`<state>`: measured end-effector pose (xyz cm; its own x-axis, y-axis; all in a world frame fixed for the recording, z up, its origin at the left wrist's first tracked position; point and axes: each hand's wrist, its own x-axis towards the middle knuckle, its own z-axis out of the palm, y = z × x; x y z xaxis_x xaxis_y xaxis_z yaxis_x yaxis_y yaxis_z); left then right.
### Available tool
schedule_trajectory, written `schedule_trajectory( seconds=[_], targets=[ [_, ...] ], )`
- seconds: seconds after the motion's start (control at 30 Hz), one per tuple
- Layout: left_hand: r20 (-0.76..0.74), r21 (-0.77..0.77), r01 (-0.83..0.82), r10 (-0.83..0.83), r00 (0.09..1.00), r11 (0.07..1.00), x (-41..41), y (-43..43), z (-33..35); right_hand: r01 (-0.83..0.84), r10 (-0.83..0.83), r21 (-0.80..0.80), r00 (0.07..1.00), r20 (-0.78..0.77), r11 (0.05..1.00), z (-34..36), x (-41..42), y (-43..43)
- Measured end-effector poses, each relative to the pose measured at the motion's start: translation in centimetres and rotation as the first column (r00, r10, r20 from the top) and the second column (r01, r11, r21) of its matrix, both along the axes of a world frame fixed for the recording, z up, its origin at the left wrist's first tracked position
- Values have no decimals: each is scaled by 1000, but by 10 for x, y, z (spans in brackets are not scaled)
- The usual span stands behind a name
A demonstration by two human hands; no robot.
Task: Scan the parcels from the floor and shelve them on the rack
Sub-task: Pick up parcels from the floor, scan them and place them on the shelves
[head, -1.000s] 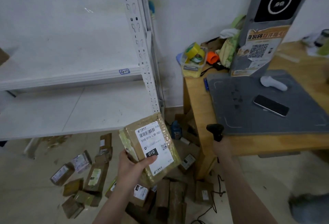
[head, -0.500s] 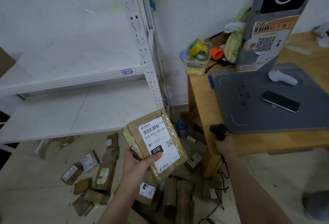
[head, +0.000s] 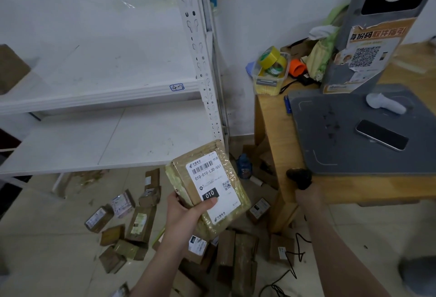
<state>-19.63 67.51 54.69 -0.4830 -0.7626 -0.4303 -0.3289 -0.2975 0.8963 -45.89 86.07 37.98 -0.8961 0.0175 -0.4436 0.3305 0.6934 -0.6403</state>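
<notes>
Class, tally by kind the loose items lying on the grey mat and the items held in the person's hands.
Phone: 1
White handheld device: 1
Parcel, in left hand: 1
Black scanner, in right hand: 1
Total: 4

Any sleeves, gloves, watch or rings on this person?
None show. The left forearm and right forearm are bare right to the frame's lower edge, so no sleeve reaches into view. There are no gloves, and no watch or band at either wrist. The left thumb carries no ring.
</notes>
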Motion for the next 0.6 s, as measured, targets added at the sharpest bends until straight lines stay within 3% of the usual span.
schedule_trajectory(
  seconds=[0.6],
  targets=[
    [-28,10,17,-16,999,1000,13,1,0,15,-12,38,998,-68,999,2,24,19]
  ],
)
